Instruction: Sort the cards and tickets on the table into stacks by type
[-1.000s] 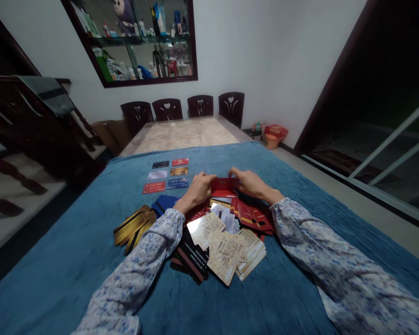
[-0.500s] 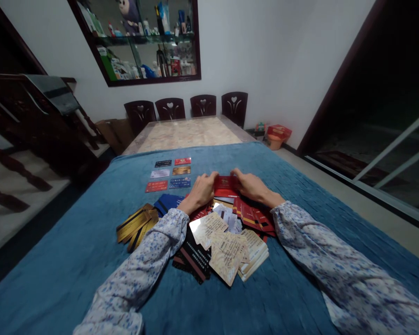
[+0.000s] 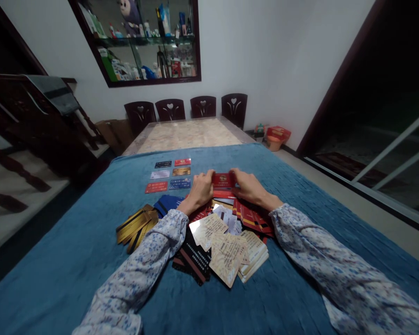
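The left hand (image 3: 201,188) and right hand (image 3: 248,187) pinched a red card (image 3: 224,180) by its opposite ends, fingers bent close around its edges. The card faced the wearer at the far side of a mixed card pile (image 3: 226,253), on the bench's blue cloth (image 3: 70,242).
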Demonstrator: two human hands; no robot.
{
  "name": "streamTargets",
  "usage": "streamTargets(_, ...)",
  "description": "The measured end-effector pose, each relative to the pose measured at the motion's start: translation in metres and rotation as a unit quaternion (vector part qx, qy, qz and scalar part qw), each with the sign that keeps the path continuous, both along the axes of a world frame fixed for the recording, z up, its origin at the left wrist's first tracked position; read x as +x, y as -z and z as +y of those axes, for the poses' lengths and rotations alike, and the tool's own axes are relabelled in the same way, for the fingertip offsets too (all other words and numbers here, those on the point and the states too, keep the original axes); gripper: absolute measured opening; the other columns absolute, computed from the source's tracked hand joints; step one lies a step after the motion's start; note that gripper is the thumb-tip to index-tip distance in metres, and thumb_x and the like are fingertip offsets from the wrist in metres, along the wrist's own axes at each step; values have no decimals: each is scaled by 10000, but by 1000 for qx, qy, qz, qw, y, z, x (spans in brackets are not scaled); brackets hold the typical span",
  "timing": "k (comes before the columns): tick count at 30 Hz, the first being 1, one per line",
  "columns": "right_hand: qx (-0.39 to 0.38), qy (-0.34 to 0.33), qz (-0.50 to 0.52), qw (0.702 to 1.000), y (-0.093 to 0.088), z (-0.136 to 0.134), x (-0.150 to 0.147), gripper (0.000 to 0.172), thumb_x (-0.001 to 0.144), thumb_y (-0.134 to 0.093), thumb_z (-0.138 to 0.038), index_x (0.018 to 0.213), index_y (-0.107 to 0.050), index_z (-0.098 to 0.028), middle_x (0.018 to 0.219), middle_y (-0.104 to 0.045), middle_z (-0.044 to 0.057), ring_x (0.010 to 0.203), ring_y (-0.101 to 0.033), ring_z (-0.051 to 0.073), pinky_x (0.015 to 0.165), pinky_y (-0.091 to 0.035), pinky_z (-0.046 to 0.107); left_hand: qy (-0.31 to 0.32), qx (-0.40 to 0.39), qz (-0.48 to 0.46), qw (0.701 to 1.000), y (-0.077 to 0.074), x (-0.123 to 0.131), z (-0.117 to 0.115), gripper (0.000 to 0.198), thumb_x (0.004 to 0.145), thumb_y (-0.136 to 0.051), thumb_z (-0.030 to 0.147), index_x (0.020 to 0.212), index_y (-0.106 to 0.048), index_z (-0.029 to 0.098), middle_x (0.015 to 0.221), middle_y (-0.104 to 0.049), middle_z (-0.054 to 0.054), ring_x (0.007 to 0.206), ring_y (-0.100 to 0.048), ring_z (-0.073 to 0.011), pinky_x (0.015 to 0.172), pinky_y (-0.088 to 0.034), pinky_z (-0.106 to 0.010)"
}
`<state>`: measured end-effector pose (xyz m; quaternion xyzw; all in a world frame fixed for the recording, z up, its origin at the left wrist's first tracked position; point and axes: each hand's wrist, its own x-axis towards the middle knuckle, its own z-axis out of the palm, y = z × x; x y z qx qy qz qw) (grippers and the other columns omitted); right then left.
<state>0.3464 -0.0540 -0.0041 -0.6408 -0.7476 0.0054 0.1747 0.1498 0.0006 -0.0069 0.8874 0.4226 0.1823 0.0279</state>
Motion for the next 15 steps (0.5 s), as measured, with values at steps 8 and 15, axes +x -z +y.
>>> streamTargets(8, 42, 7, -26, 999, -2, -3, -1, 417, 853, -575, -126, 1266, -533, -157, 1187, -718, 141, 1038, -657, 252, 819, -423, 318, 14, -1, -6, 1000, -9, -2, -8, 438, 909, -486, 102, 1346, -504, 140, 1173, -669, -149, 1118, -595, -287, 991, -448, -426)
streamTargets(15, 40, 6, -64, 997, -17, 0, -3, 437, 899, -584, -158, 1331, -520, -134, 1219, -714, 167, 1084, -664, 282, 825, -435, 345, 12, 29, 34, 999, -23, -8, -13, 580, 834, -533, 62, 1405, -458, 128, 1304, -637, -176, 1198, -544, -319, 985, -437, -455)
